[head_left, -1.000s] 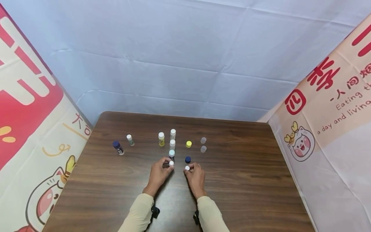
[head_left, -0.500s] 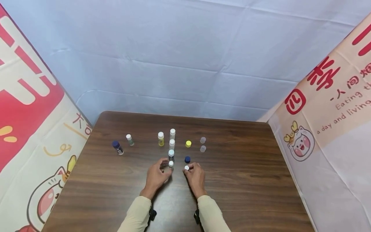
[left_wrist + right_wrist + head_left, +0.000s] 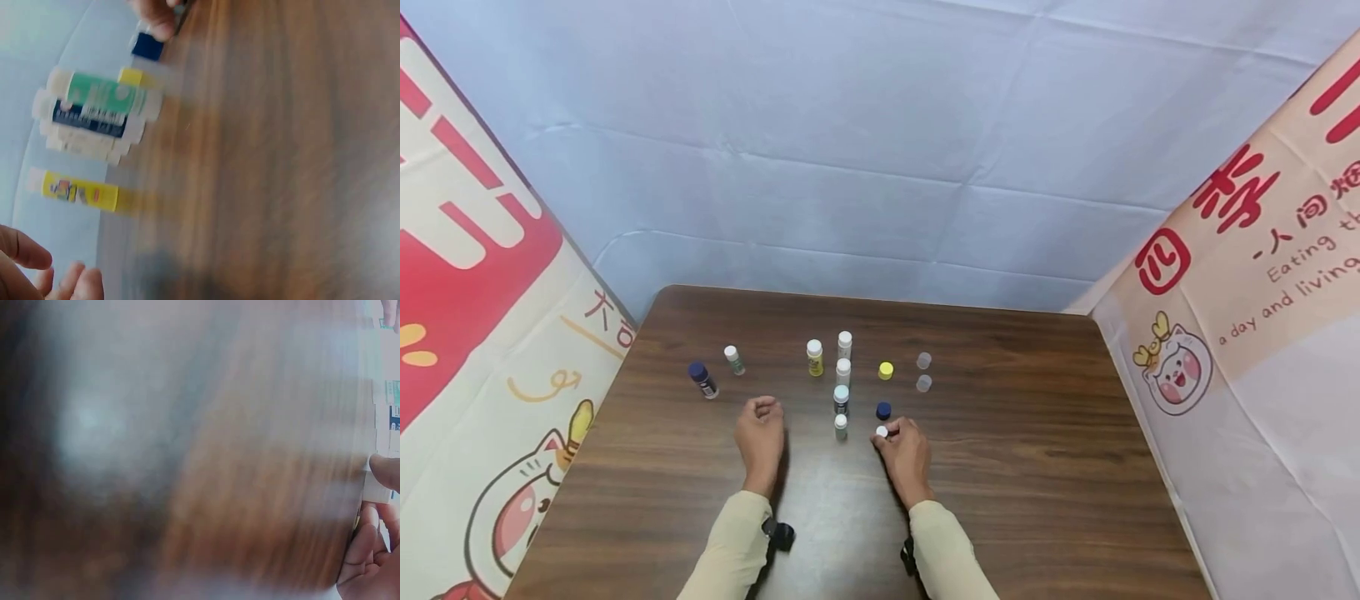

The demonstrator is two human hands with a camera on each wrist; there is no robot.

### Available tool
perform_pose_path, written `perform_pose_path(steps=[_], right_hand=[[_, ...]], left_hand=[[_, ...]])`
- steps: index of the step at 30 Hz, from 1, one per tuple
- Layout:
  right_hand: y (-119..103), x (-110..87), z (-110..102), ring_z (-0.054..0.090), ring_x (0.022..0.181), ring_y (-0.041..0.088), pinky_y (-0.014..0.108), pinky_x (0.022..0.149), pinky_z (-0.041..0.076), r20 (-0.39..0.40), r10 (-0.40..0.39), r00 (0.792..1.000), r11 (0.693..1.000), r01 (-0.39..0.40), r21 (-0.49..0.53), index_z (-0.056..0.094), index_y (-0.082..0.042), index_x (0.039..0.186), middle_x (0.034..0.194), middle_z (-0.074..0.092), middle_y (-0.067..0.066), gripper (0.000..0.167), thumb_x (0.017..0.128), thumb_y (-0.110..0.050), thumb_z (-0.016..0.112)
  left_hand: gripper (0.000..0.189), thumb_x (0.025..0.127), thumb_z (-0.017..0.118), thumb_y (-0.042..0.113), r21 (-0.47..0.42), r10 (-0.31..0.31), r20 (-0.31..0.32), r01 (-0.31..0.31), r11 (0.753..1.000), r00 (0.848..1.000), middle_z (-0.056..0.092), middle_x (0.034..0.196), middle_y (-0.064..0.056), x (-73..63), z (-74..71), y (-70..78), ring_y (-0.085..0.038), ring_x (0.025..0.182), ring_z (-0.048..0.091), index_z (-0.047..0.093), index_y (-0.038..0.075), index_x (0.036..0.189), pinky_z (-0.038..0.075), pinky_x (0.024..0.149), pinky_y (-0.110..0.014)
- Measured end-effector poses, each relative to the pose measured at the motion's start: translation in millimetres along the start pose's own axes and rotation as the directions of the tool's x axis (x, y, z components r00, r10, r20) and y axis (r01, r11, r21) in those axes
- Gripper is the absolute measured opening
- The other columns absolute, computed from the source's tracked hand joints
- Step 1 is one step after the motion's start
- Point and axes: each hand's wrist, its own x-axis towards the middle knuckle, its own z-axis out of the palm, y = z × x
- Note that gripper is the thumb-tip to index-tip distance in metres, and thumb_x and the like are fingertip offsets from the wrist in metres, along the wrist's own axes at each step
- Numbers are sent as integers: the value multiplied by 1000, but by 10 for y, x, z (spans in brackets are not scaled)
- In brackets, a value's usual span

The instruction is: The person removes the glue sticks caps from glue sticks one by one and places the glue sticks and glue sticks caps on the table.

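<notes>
My left hand (image 3: 760,442) holds nothing, its fingers loosely bent, over the table left of a row of upright glue sticks. Nearest me in that row is a green-labelled glue stick (image 3: 841,427); behind it stands a blue-labelled one (image 3: 841,402), then two whiter ones. A yellow glue stick (image 3: 80,190) stands left of the row. To the right of the row, my right hand (image 3: 906,458) pinches a small white cap (image 3: 377,487) between thumb and fingers, low over the table. Just beyond this cap sits a dark blue cap (image 3: 883,410).
Farther back lie a yellow cap (image 3: 886,371) and two translucent caps (image 3: 923,372). At the left stand a glue stick with a dark blue cap (image 3: 703,380) and a small white-topped one (image 3: 734,360). Cloth hangs behind the wooden table (image 3: 1037,467).
My left hand has let go of the green-labelled glue stick and moved left, leaving it upright at the near end of the row. The right hand has stayed on the white cap.
</notes>
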Motion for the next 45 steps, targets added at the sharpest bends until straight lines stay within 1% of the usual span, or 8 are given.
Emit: perform_pose_path(steps=[5, 9, 15, 22, 25, 28, 33, 45], right_hand=[[-2, 6, 3, 57, 62, 12, 32, 59, 46, 5, 14, 1000, 1000, -14, 6, 64, -13, 75, 70, 56, -3, 21, 69, -16, 85], [2, 17, 13, 54, 61, 11, 31, 57, 44, 14, 18, 1000, 1000, -18, 1, 64, -13, 74, 69, 54, -5, 22, 68, -17, 85], [-5, 36, 6, 55, 61, 10, 31, 57, 45, 12, 18, 1000, 1000, -19, 15, 64, -14, 74, 69, 55, -5, 22, 68, -16, 85], [-3, 44, -5, 54, 61, 10, 31, 57, 45, -3, -3, 1000, 1000, 3, 5, 64, -14, 74, 69, 54, -5, 24, 68, -17, 86], [-2, 39, -7, 55, 61, 10, 31, 57, 45, -6, 0, 1000, 1000, 0, 1, 63, -14, 74, 69, 54, -5, 24, 67, -17, 86], [5, 33, 0, 55, 61, 10, 30, 56, 45, -2, -6, 1000, 1000, 6, -5, 63, -14, 74, 69, 54, -6, 25, 67, -18, 87], [21, 27, 10, 55, 61, 10, 30, 57, 45, 0, -8, 1000, 1000, 8, -18, 63, -14, 74, 69, 54, -6, 26, 68, -20, 88], [44, -1, -20, 55, 62, 10, 30, 57, 43, 11, -19, 1000, 999, 19, -29, 64, -13, 78, 70, 53, -7, 26, 69, -22, 87]], left_hand=[[33, 85, 61, 4, -102, -109, -71, 101, 990, 992, 63, 108, -22, 194, -45, 9, -31, 92, 61, 55, -6, 116, 46, 77, -33], [52, 86, 61, 8, -120, -167, -81, 156, 980, 983, 53, 125, -27, 345, -70, 37, -37, 108, 56, 43, -5, 132, 42, 91, -45], [71, 88, 59, 10, -134, -162, -39, 156, 979, 986, 31, 149, -27, 555, -78, 95, -38, 137, 32, 23, -4, 148, 25, 112, -43], [81, 93, 61, 17, -137, -154, -17, 150, 979, 988, 18, 156, -23, 696, 10, 134, -30, 144, 18, 9, -1, 152, 15, 116, -35], [80, 94, 61, 18, -145, -131, -39, 124, 982, 991, 17, 155, -24, 726, 64, 133, -29, 144, 18, 9, -1, 152, 14, 116, -34], [75, 95, 60, 15, -158, -111, -95, 96, 983, 989, 22, 154, -25, 750, 111, 133, -30, 142, 22, 14, -1, 152, 17, 115, -33], [60, 94, 59, 7, -173, -85, -208, 49, 984, 975, 38, 146, -24, 803, 185, 127, -33, 136, 36, 30, -2, 146, 24, 113, -37], [41, 93, 58, 3, -178, -128, -301, 76, 981, 945, 56, 129, -23, 902, 283, 65, -33, 123, 50, 48, -1, 132, 35, 105, -40]])
